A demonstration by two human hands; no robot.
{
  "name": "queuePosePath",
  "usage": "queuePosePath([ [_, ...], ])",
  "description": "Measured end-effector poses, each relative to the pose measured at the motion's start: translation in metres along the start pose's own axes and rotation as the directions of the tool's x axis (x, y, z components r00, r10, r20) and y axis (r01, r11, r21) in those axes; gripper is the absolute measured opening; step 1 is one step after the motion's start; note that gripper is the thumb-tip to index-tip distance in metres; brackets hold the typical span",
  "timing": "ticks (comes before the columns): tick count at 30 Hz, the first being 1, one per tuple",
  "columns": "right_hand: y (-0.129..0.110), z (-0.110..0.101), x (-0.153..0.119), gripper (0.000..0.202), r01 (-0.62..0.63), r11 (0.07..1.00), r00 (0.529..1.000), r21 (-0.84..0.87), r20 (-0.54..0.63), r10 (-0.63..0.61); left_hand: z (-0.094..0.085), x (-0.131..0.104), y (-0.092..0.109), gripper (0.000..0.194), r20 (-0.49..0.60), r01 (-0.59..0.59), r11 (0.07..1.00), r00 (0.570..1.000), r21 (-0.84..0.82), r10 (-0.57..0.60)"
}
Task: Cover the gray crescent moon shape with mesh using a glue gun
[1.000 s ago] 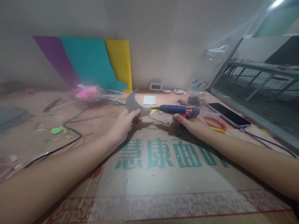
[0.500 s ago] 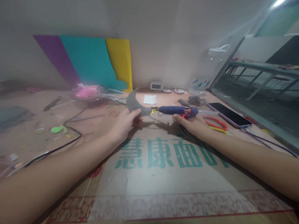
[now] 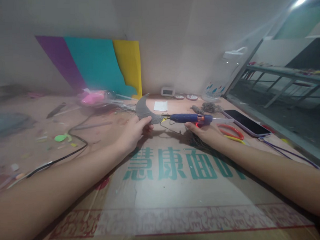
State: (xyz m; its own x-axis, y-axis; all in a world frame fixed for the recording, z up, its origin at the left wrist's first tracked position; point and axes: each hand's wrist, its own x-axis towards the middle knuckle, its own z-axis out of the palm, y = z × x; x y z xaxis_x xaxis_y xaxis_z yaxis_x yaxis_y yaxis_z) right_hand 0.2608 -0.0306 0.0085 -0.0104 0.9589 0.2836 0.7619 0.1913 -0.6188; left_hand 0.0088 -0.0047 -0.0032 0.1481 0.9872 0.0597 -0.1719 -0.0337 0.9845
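Note:
In my left hand (image 3: pixel 139 129) is a grey crescent shape (image 3: pixel 144 108), wrapped in yarn, pinched between thumb and fingers. A small yellow bit shows at its right tip. My right hand (image 3: pixel 199 132) is closed round a blue hot glue gun (image 3: pixel 186 118), which lies level and points left. Its metal nozzle meets the crescent's right tip, though I cannot tell if they touch. A red light glows near the grip, and a clear glue stick (image 3: pixel 223 120) sticks out at the back. Loose grey yarn (image 3: pixel 199 141) hangs below the gun, partly hidden by my right hand.
A printed cardboard sheet (image 3: pixel 163 194) covers the near table. To the right lie red-handled scissors (image 3: pixel 232 131), a phone (image 3: pixel 246 122) and grey yarn (image 3: pixel 211 107). A clear bottle (image 3: pixel 214 89) stands behind. A black cable (image 3: pixel 68 150) and scraps are at left; coloured sheets (image 3: pixel 94 66) lean on the wall.
Hardly anything differs. The crescent has shifted very slightly to the right; both hands keep their hold and the glue gun stays level at its tip.

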Motion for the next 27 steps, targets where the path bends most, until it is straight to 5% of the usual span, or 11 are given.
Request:
queuePosePath([
  [27, -0.0013, 0.0014, 0.0011, 0.037, 0.039, 0.999, 0.999, 0.012, -0.028, -0.038, 0.0013, -0.0008, 0.0005, 0.013, -0.005, 0.012, 1.000, 1.000, -0.011, -0.012],
])
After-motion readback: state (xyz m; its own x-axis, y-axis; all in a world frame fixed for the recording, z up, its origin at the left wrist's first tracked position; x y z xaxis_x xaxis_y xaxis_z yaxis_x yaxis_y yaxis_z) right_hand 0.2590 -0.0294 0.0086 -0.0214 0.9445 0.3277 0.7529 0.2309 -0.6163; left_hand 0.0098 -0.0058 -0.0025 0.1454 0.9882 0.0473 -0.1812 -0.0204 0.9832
